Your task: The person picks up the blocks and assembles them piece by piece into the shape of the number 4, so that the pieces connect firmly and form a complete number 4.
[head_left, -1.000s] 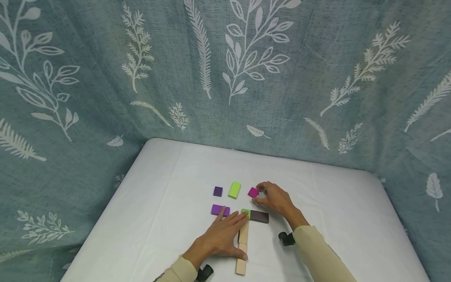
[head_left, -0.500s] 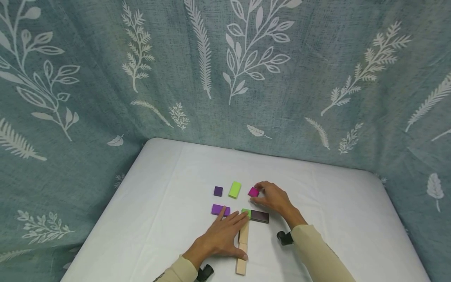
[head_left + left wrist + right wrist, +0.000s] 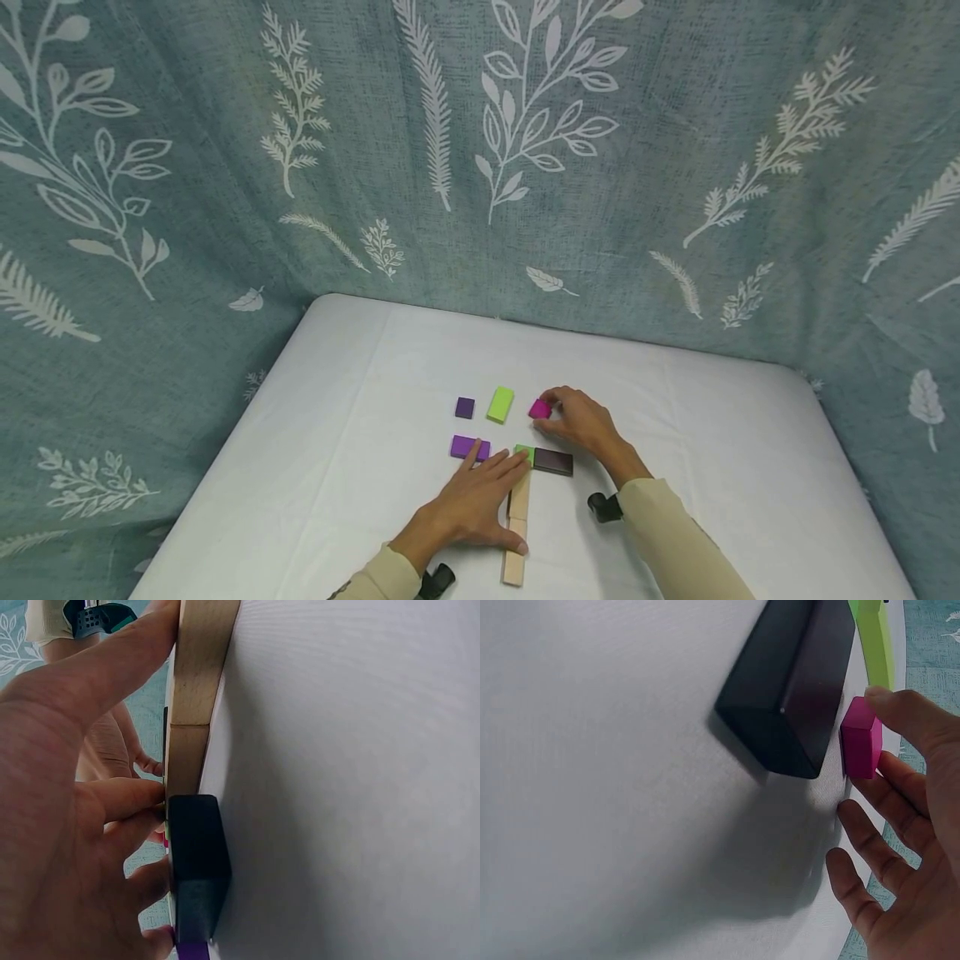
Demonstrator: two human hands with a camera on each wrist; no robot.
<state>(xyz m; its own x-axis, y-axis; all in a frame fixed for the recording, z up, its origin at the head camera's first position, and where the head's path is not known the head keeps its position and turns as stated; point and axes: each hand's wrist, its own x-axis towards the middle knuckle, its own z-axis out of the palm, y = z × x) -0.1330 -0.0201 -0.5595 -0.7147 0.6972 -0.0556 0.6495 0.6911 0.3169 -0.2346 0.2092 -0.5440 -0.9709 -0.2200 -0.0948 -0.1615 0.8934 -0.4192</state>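
My left hand (image 3: pixel 477 502) is spread flat over a row of bare wooden blocks (image 3: pixel 517 508). Its thumb touches the wooden row, and its fingertips reach a green block (image 3: pixel 523 454) and a purple block (image 3: pixel 463 447). Beneath that hand, the left wrist view shows a dark block (image 3: pixel 199 862), hidden in the head view. Farther right, my right hand (image 3: pixel 587 423) pinches a small magenta block (image 3: pixel 539 409) between thumb and index finger. In the right wrist view the magenta block (image 3: pixel 862 739) sits on the cloth, the other fingers spread beside it.
A dark brown block (image 3: pixel 553 462) adjoins the green one, just in front of my right hand. Toward the back lie a lime block (image 3: pixel 500 404) and a small dark purple block (image 3: pixel 465 407). White cloth covers the table (image 3: pixel 375 375); patterned curtain (image 3: pixel 450 150) hangs behind.
My right hand has shifted slightly left and closed in around the magenta block. The left hand and the other blocks have stayed put.
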